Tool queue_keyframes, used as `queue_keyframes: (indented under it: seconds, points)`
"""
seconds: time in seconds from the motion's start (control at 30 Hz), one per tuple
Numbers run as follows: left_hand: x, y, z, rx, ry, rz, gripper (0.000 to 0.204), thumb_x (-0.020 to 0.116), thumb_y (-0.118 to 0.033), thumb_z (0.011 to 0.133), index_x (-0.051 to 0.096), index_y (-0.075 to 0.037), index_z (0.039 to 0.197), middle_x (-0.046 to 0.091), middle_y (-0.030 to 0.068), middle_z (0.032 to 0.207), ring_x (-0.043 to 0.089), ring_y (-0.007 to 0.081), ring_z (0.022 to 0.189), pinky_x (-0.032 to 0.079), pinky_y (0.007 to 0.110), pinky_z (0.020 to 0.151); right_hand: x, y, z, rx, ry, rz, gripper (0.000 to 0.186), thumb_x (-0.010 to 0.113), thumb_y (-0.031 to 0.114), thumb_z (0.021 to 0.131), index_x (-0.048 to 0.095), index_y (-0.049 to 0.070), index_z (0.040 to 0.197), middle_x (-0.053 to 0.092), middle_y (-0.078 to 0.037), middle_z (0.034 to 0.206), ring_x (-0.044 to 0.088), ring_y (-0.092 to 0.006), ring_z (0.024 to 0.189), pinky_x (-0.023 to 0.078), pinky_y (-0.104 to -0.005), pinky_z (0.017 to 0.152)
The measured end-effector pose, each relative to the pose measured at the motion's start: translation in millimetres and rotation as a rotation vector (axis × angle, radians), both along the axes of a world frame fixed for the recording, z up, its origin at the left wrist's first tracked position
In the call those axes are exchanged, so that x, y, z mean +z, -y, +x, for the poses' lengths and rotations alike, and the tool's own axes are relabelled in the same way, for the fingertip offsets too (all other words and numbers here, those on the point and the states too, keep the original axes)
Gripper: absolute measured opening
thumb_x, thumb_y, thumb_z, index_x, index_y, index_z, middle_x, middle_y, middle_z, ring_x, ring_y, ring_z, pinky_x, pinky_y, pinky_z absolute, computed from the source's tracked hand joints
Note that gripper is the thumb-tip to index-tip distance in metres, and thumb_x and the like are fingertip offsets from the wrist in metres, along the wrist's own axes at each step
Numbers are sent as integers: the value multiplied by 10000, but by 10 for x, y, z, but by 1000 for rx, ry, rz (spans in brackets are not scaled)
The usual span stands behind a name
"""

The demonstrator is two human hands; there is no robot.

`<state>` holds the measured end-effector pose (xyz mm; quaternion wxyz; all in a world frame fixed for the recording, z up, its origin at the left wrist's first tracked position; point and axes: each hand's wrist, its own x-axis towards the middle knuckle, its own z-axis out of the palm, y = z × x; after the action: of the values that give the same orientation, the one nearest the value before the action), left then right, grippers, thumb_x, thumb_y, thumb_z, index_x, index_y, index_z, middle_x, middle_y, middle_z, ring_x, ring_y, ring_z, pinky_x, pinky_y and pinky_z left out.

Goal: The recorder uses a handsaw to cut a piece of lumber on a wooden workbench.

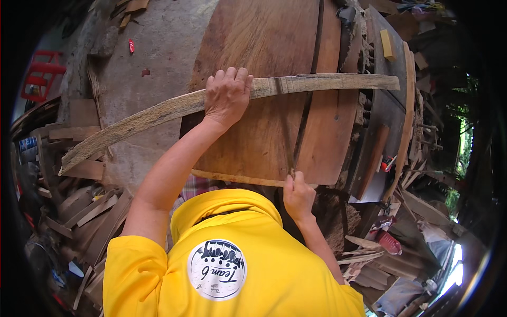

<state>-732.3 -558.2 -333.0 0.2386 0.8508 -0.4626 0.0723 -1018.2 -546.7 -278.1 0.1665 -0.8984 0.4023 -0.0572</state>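
Note:
A long, curved wooden piece point(327, 82) with rough pale grain lies across the wooden bench top, its left end reaching past the edge. My left hand point(228, 95) is closed over the piece near its middle, fingers wrapped across the far edge. To the right, a saw point(285, 127) with a narrow dark blade crosses the wooden piece; the blade is slightly blurred. Close to my body, my right hand point(299, 195) grips the near end of the saw, and its handle is hidden in my fist.
The bench top point(253, 37) is made of broad brown boards with a dark gap between them. A small yellowish wood block point(387, 45) rests at the far right. Scrap wood point(95, 211) is heaped on the left floor. A red plastic stool point(42, 76) stands at the far left.

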Motion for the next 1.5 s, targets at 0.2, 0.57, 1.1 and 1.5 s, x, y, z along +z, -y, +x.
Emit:
queue_keyframes:
  seconds: [0.2, 0.57, 1.1, 1.5]
  points:
    - [-10, -11, 0, 21, -80, -54, 163, 537, -260, 948, 576, -112, 888, 590, 66, 827, 574, 275, 802, 436, 417, 717, -104, 184, 344, -32, 104, -26, 143, 565, 173, 932, 524, 61, 852, 608, -159, 599, 640, -328, 564, 491, -412, 484]
    - [65, -11, -35, -2, -43, -51, 162, 588, -258, 892, 612, -102, 855, 592, 74, 824, 577, 273, 799, 439, 418, 714, -209, 208, 870, 43, 44, -45, 165, 555, 217, 942, 502, 89, 852, 636, -123, 614, 661, -300, 572, 527, -400, 496]
    - [19, -20, -24, -51, 38, 9, 168, 571, -276, 906, 581, -132, 820, 540, 64, 779, 545, 269, 752, 419, 409, 665, -163, 242, 974, 84, -29, -47, 160, 530, 224, 953, 496, 86, 879, 640, -141, 610, 669, -321, 588, 542, -404, 511]
    - [11, -31, -21, -86, 35, 15, 152, 569, -269, 902, 578, -134, 833, 544, 63, 804, 545, 275, 767, 425, 406, 677, -134, 277, 1272, 15, -141, -7, 187, 519, 254, 946, 487, 83, 874, 637, -172, 604, 664, -367, 586, 536, -482, 527]
